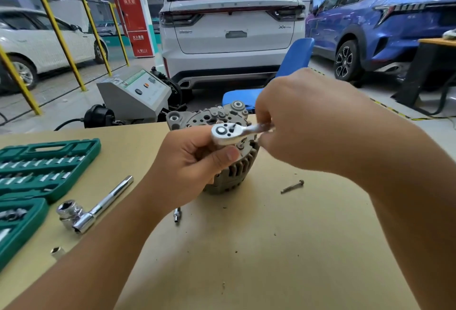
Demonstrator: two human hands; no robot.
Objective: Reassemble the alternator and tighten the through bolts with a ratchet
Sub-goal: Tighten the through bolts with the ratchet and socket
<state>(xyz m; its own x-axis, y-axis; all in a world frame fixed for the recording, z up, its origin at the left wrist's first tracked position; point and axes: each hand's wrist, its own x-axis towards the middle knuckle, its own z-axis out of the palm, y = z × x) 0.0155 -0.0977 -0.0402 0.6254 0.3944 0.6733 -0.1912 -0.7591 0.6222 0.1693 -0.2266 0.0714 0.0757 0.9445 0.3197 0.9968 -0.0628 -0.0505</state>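
Your left hand [197,159] steadies the ratchet [225,133] head on the alternator [229,171], mid-table; your right hand [303,117] grips its handle. Tightening appears underway, yet one through bolt [292,186] lies loose on the table [271,248], uninstalled.

Table [271,248]: alternator [232,174], bolt [292,186], socket set [37,169]

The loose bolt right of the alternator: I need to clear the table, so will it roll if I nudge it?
Probably. The loose bolt has a round shank lying flat on the smooth table, so it likely rolls, curving around its wider head. It looks like stiff metal, small and light.
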